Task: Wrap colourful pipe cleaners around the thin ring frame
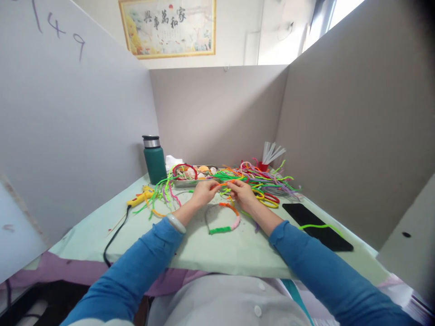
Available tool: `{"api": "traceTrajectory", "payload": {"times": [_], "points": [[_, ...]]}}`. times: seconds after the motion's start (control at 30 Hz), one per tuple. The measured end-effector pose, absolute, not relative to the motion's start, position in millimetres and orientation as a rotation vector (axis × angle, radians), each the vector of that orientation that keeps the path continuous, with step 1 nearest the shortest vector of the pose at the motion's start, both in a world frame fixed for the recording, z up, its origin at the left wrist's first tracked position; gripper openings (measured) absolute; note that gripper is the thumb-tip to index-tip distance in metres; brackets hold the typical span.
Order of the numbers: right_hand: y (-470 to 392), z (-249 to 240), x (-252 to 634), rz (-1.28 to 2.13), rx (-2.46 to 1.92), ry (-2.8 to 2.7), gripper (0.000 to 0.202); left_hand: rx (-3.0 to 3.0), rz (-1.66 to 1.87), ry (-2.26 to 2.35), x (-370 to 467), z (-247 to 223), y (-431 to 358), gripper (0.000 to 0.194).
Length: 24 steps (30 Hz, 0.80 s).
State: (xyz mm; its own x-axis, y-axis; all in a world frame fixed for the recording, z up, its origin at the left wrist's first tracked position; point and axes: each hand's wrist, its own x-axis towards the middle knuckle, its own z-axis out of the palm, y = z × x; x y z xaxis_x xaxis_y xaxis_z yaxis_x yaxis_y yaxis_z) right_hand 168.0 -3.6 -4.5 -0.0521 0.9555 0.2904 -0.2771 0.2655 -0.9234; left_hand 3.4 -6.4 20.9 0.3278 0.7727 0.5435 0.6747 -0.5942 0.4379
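Note:
Between both hands, above the middle of the table, an orange pipe cleaner (224,184) is stretched. My left hand (205,192) pinches one end of it, with a white bangle on the wrist. The fingers of my right hand (242,192) close on the other end. Just below the hands, a headband (220,230) lies on the pale green cloth, partly wrapped in orange, pink and green, its left side bare and grey. A heap of colourful pipe cleaners (265,181) lies behind my right hand.
A green bottle (155,160) stands at the back left, near a yellow glue gun (140,197) with a black cord. Behind the hands is a metal tray (190,183) of small pieces. At right lie a black mat (316,226) and, further back, a red cup (263,166) with glue sticks.

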Motion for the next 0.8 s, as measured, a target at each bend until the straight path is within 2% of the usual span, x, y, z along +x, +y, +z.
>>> {"api": "traceTrajectory", "payload": {"times": [0.33,0.57,0.67,0.8], "points": [[0.8,-5.8,174.0,1.209,-0.766,-1.121,0.032,2.447,0.960,1.239,2.8,13.8,-1.0,0.039],[1.7,-8.7,172.5,1.176,-0.783,-1.185,0.029,2.561,1.003,1.349,2.0,13.0,-1.9,0.033],[-1.2,-8.4,170.3,1.159,-0.793,-1.222,0.027,2.590,1.003,1.307,2.9,13.1,-2.8,0.036],[-2.6,-8.5,168.9,1.084,-0.787,-1.249,0.025,2.511,0.813,1.297,5.0,14.5,-4.1,0.041]]}}
